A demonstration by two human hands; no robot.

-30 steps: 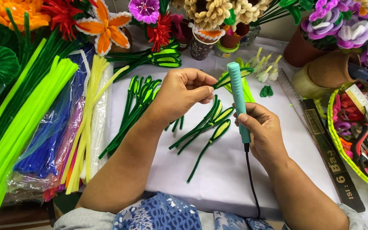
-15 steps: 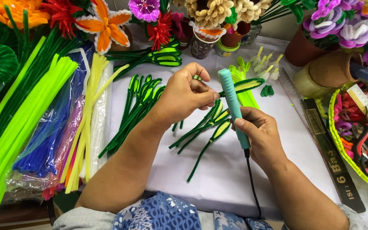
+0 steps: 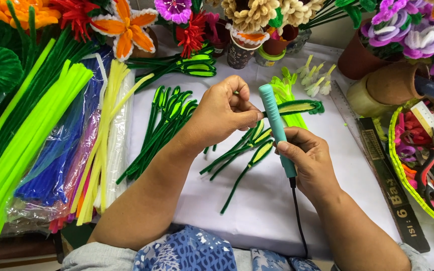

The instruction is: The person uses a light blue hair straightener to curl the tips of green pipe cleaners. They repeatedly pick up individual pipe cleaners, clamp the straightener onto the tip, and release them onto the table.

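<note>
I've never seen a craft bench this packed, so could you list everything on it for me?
Teal corded tool: one, in right hand, centre.
Green-and-yellow leaf: one, pinched by left hand, tip lying behind the tool.
Finished leaves: many, green, on white sheet.
Pipe cleaner bundles: several, green, blue, yellow, left.
Fuzzy flowers: many, mixed colours, along the back.
Clay pots: two, brown, right rear.
Ruler: one, dark, right.
Basket: one, yellow-green rim, holding scissors, far right.
Left hand: one.
Right hand: one.
</note>
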